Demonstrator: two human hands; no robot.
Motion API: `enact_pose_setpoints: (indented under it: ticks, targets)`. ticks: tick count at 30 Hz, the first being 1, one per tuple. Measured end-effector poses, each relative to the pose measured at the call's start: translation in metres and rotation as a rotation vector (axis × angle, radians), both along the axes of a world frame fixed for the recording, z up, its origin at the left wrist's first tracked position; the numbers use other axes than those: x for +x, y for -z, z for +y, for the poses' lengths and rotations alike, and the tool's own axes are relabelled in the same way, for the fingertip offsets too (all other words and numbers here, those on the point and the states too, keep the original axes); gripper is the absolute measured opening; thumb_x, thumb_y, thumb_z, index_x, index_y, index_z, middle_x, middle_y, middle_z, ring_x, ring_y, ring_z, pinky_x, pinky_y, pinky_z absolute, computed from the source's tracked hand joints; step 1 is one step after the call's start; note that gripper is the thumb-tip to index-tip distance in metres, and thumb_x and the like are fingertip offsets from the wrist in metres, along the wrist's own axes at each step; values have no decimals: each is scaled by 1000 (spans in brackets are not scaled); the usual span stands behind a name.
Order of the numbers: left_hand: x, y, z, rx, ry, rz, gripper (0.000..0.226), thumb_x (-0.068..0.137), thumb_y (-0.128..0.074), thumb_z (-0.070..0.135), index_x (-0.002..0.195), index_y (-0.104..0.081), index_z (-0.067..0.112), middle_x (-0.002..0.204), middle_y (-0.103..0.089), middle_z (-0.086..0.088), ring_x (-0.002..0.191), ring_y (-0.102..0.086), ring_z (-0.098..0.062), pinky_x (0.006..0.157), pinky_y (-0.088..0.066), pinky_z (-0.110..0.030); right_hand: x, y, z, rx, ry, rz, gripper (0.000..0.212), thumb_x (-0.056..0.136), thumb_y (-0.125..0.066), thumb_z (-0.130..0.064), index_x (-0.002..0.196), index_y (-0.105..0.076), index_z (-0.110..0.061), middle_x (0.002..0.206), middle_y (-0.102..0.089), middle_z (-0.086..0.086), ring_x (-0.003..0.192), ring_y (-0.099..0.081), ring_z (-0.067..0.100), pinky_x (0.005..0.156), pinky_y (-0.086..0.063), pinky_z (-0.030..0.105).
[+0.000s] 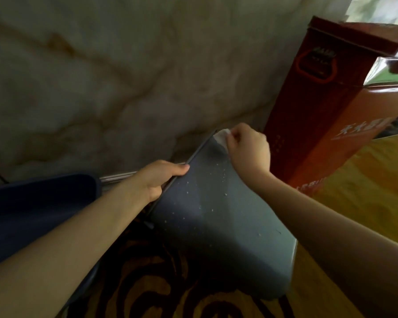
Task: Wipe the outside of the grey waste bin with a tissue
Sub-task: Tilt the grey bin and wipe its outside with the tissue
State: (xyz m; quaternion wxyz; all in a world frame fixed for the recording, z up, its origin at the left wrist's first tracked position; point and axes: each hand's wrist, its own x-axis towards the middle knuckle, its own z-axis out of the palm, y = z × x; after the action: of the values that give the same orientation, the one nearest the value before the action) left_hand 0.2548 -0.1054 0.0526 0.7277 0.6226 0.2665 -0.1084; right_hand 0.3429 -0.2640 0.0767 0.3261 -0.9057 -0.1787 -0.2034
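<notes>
The grey waste bin (218, 216) lies tilted in the middle of the view, its rim pointing toward the marble wall and its base toward me. Small white specks dot its side. My left hand (157, 180) grips the bin's rim on the left, thumb on the outside. My right hand (248, 150) presses a crumpled white tissue (221, 136) against the bin's outer side near the rim's far corner. Most of the tissue is hidden under my fingers.
A tall red and orange carton (326, 106) stands right of the bin, close to my right hand. A dark blue object (37, 203) lies at the left. A marble wall (101, 76) is behind. The floor shows a brown swirl pattern (170, 283) and yellow tile.
</notes>
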Motion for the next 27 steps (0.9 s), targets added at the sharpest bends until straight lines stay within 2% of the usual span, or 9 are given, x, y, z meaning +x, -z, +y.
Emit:
enact_pose_setpoints:
  ticks: [3, 7, 10, 13, 16, 19, 23, 25, 27]
  targets:
    - [-7, 17, 13, -38, -47, 24, 20, 91, -53, 10, 75, -63, 3, 50, -70, -6, 44, -67, -15, 45, -57, -26, 6, 15, 16, -4, 4, 4, 23, 93, -52, -23, 86, -61, -4, 83, -65, 14, 82, -58, 32, 58, -41, 35]
    - [-14, 28, 35, -76, -66, 60, 17, 91, -53, 12, 81, -65, 4, 56, -72, -7, 49, -69, -16, 52, -58, -27, 14, 36, 28, -72, 9, 71, 26, 93, -53, -28, 92, -62, -4, 90, -62, 19, 90, -55, 36, 72, -44, 39]
    - [-15, 33, 42, -68, -51, 90, 18, 92, -52, 13, 83, -65, 4, 55, -72, -6, 49, -69, -16, 59, -57, -30, 7, 56, 42, -159, -175, 261, 29, 96, -48, -32, 104, -64, -9, 103, -61, 19, 96, -55, 34, 74, -42, 35]
    - [-14, 40, 47, -86, -67, 139, 20, 93, -52, 16, 82, -65, 5, 54, -71, -6, 52, -66, -18, 70, -52, -36, -1, 70, 53, -208, -340, 333, 34, 101, -37, -27, 122, -58, -10, 118, -57, 23, 101, -55, 37, 79, -42, 35]
    - [-13, 49, 53, -100, -50, 133, 21, 94, -50, 15, 83, -65, 6, 55, -72, -6, 52, -67, -17, 64, -55, -33, -5, 79, 62, -220, -328, 346, 34, 100, -39, -26, 130, -52, -18, 124, -51, 21, 100, -53, 35, 76, -40, 31]
    - [-11, 55, 56, -94, -20, 116, 21, 94, -49, 16, 84, -65, 7, 56, -72, -5, 54, -68, -17, 60, -56, -30, -11, 83, 69, -167, -253, 290, 32, 99, -44, -22, 128, -54, -16, 121, -55, 15, 109, -46, 33, 85, -41, 35]
    - [-8, 57, 58, -147, -10, 151, 22, 94, -49, 17, 83, -66, 7, 58, -73, -6, 51, -69, -17, 56, -57, -27, -17, 89, 82, -256, -165, 190, 29, 99, -40, -19, 120, -59, -15, 129, -56, 5, 116, -39, 30, 92, -34, 39]
    - [-8, 62, 60, -170, -7, 149, 22, 93, -48, 11, 84, -67, 6, 61, -74, -7, 52, -70, -16, 52, -58, -26, -18, 90, 87, -259, -137, 214, 28, 98, -40, -16, 114, -62, -11, 137, -50, 6, 121, -38, 29, 97, -32, 39]
    - [-9, 69, 63, -203, 21, 164, 25, 92, -47, 4, 82, -71, 5, 66, -75, -9, 57, -72, -17, 58, -59, -28, -19, 90, 88, -239, -138, 298, 25, 98, -41, -12, 113, -60, -5, 133, -51, 13, 120, -42, 32, 93, -37, 39]
